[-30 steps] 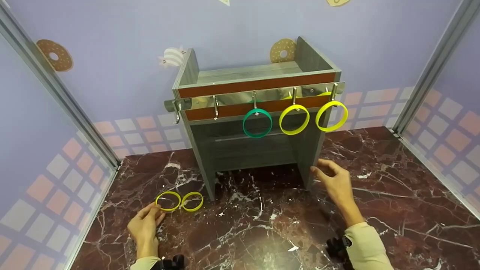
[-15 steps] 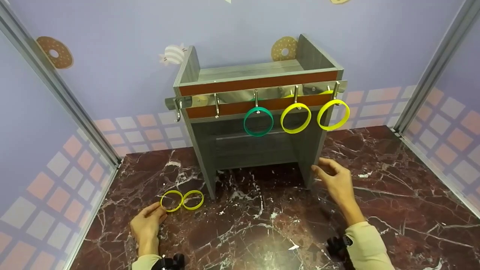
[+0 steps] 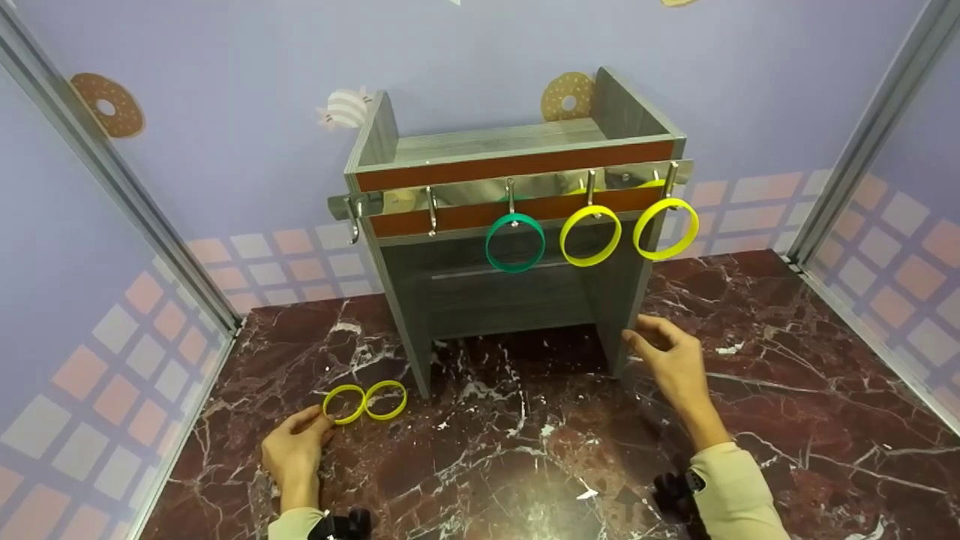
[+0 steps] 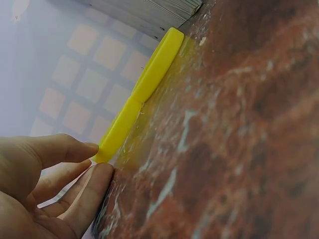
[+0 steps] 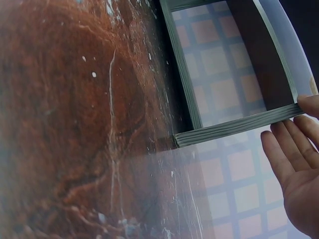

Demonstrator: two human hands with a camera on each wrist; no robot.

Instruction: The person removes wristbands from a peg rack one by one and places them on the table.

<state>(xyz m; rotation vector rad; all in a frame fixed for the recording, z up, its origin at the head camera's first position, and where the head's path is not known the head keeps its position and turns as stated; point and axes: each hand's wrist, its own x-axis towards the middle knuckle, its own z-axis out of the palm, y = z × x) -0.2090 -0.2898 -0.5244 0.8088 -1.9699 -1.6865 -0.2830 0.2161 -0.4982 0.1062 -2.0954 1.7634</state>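
Two yellow rings lie side by side on the marble tabletop, rims touching, at the lower left in the head view. My left hand [image 3: 294, 454] pinches the near edge of the left yellow ring [image 4: 117, 132] between thumb and fingertips. Beyond it is the right yellow ring [image 3: 386, 416]. My right hand [image 3: 673, 367] holds the front edge of the grey wooden shelf's right side panel [image 5: 239, 125], thumb at the edge and fingers along the outer face. A green ring [image 3: 489, 255] and two more yellow rings [image 3: 590, 262] [image 3: 694, 240] hang from the shelf's hooks.
The metal hook rail [image 3: 472, 193] crosses the front of the grey shelf [image 3: 495, 300]. Two hooks on its left, the end hook [image 3: 352, 221] and its neighbour [image 3: 432, 214], carry no rings. Pale patterned walls [image 3: 247, 135] enclose the marble table [image 3: 495, 465] at back and sides.
My left hand has shifted slightly right and the ring it pinches has slid along with it, against the other yellow ring. The right hand stays at the shelf panel.
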